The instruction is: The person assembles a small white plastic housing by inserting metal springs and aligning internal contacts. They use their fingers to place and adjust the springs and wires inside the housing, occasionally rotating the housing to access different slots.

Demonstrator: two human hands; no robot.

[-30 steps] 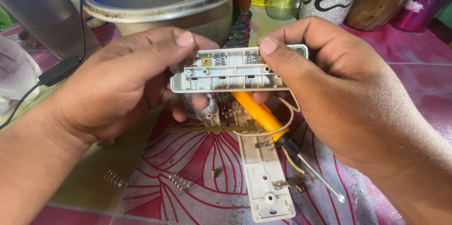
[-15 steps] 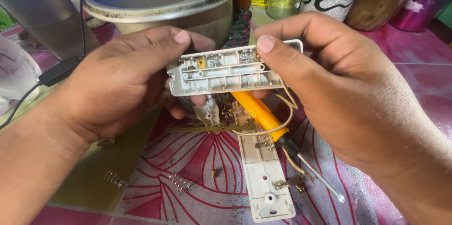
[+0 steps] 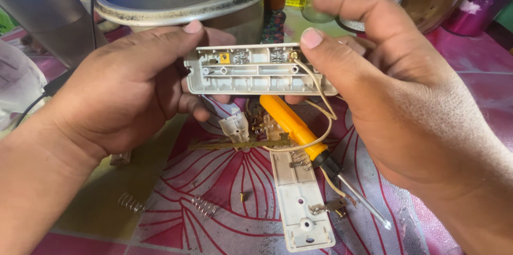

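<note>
The opened grey plastic casing is held level above the patterned tablecloth, the left hand pinching its left end and the right hand pinching its right end by the wire. It looks light, stiff and somewhat brittle, best gripped by its end walls, clear of the small springs. Compared with half a second ago, its open side faces the camera more squarely, above the yellow screwdriver and back cover.
</note>
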